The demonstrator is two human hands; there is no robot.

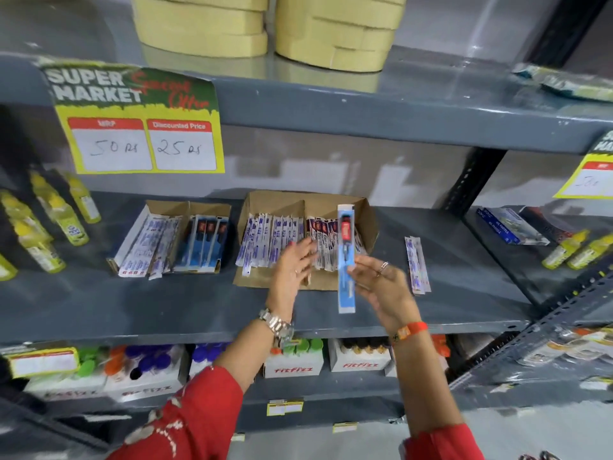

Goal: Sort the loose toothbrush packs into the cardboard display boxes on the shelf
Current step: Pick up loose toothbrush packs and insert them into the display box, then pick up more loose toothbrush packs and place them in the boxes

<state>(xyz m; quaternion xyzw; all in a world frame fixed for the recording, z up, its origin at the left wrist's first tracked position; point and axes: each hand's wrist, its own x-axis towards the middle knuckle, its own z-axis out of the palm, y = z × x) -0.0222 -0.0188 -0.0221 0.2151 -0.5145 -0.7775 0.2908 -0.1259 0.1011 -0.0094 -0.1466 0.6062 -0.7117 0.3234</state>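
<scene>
Two hands work over the middle shelf (464, 260). The right hand (381, 287) pinches a blue toothbrush pack (346, 260) near its lower half between thumb and fingers, holding it upright, its top end in front of the right-hand cardboard display box (368, 220). A ring sits on one finger and an orange band circles the wrist. The left hand (293, 270) is spread open with fingers extended, holding nothing, its fingertips at the white packs standing in that same box; a metal wristwatch (277, 323) is on that wrist. Both sleeves are red.

Inside the right-hand box, a divider separates a row of white-and-blue packs on the left from white-and-red ones on the right. Well to the left stands a second display box (166, 210), also divided, with white packs in one half and blue packs in the other. To the right of the hands, a few loose packs (417, 265) lie flat on the bare shelf, apart from both boxes.

Yellow bottles (49, 220) stand at the far left of the shelf, and more at the far right. A yellow-and-green price sign (139, 127) hangs from the shelf above, reading 50 and 25. Pale stacked blocks rest on that upper shelf. Below, white cartons (293, 365) marked "fitfizz" hold capped bottles.
</scene>
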